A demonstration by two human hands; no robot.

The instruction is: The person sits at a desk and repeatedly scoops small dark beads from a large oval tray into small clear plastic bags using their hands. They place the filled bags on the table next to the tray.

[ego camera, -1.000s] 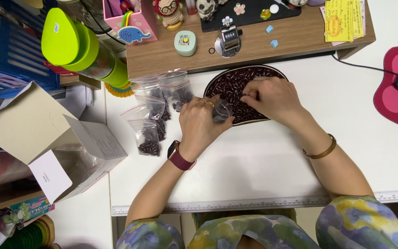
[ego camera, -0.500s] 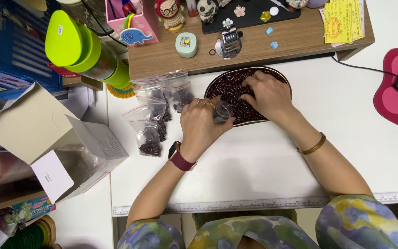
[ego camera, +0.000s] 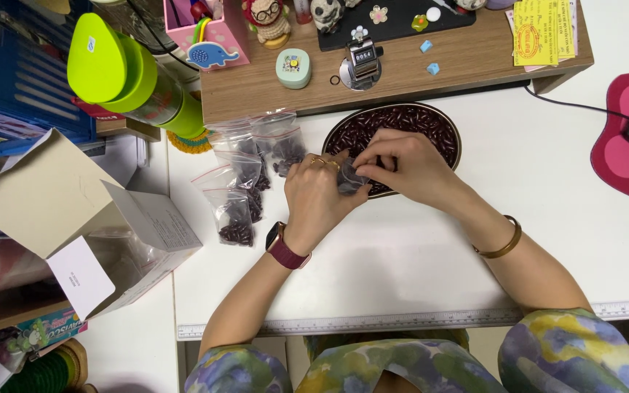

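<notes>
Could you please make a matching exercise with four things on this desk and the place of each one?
Things:
1. oval tray
2. small clear bag
3. filled bags
4. open cardboard box

Places:
A. at the desk's left edge
B. between both hands
C. under the wooden shelf's front edge
D. left of the tray

Pairs: 1-C, 2-B, 3-D, 4-A

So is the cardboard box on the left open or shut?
Open: the cardboard box lies tipped on its side, flaps spread wide, with its inside showing.

A lime green plastic bottle (ego camera: 121, 73) lies at the left, near an open white cardboard box (ego camera: 89, 218) and a pink mouse pad (ego camera: 624, 138)
</notes>
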